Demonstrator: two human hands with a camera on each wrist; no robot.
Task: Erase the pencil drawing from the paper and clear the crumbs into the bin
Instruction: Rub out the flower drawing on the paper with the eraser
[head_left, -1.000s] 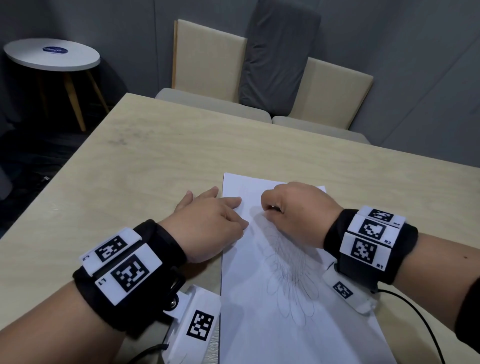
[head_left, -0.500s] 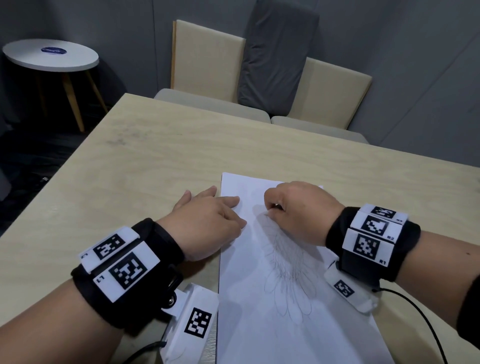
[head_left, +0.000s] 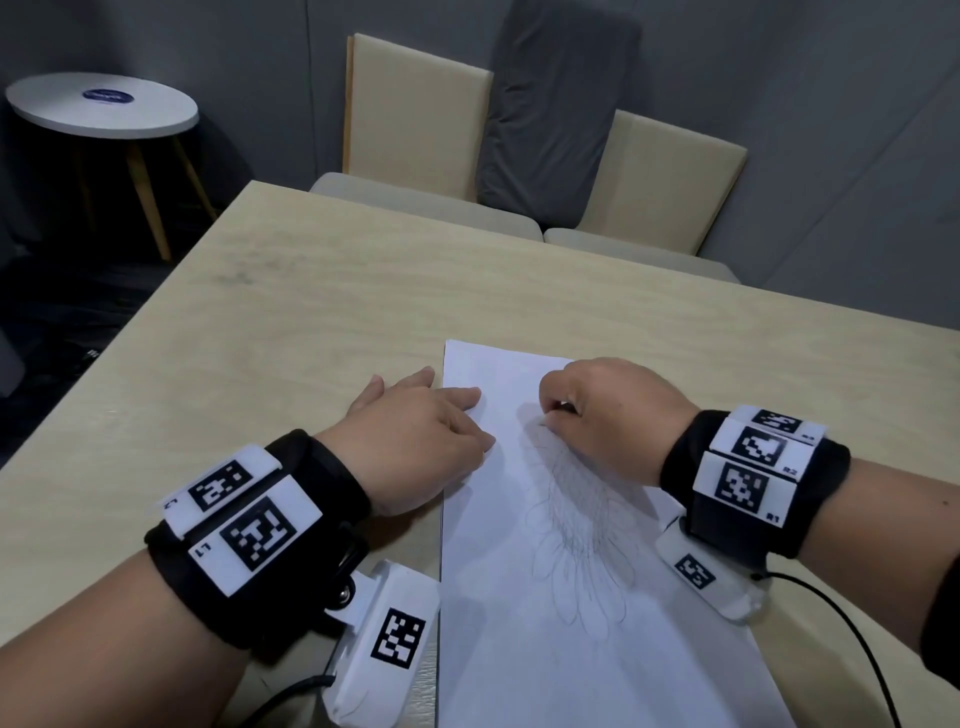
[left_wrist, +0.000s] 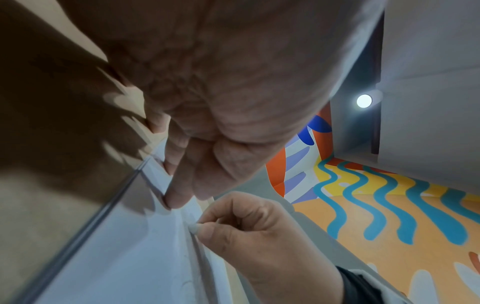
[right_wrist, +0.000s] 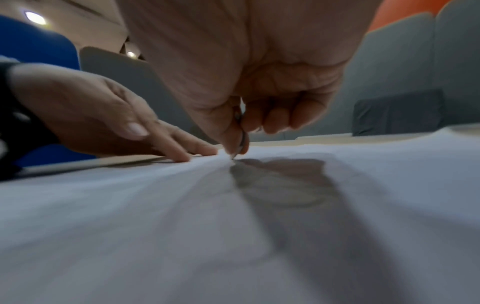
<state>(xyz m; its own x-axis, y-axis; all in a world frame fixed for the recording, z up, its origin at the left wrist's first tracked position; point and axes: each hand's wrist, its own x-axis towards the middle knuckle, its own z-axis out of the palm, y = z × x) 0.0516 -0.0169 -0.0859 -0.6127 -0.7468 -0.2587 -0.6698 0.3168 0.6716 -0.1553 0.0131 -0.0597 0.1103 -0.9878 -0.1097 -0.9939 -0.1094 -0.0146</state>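
I had my left hand (head_left: 415, 441) spread flat, fingers straight, over the left edge of the white sheet of paper (head_left: 498, 649), fingertips pressing it to the pale wooden table (head_left: 311, 322) so the sheet would not slide or wrinkle while I rubbed. My right hand (head_left: 613, 415) was curled, thumb and forefinger pinching a small whitish eraser (left_wrist: 194, 228) with its tip down on the paper at the top of the grey pencil flower drawing (head_left: 582, 551); I judged a tight low pinch gave me the most pressure. The looping petals nearer to me were still plainly there, so I reckoned the erasing was far from done. I saw no bin in any view, and could not make out crumbs.

The wrist bands carried black-and-white square markers; I could read "L1" (head_left: 203, 552) on the left, "R1" (head_left: 774, 517) and "R2" (head_left: 789, 471) on the right. The blue label on the round white side table (head_left: 104, 111) was too small to read.
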